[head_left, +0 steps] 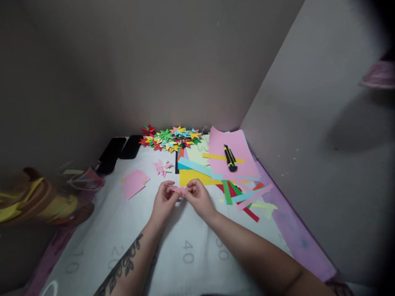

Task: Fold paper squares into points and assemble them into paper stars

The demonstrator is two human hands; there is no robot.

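Note:
A small piece of pink paper [180,190] is pinched between my two hands above the middle of the white mat. My left hand [166,199] grips it from the left, fingers curled. From the other side my right hand [199,198] closes thumb and fingertips on the same paper. Its exact folded shape is mostly hidden by my fingers. Just beyond my left hand lies a pink and pale-yellow folded paper star [161,167]. A stack of pink paper squares [135,183] rests to the left.
Colourful folded stars [166,136] are heaped at the back. A black-and-yellow utility knife [230,158] lies on pink sheets [216,142]. Paper strips [227,192] scatter at right. Two dark phones [131,147] sit at back left; a blurred brown pot [49,201] stands left.

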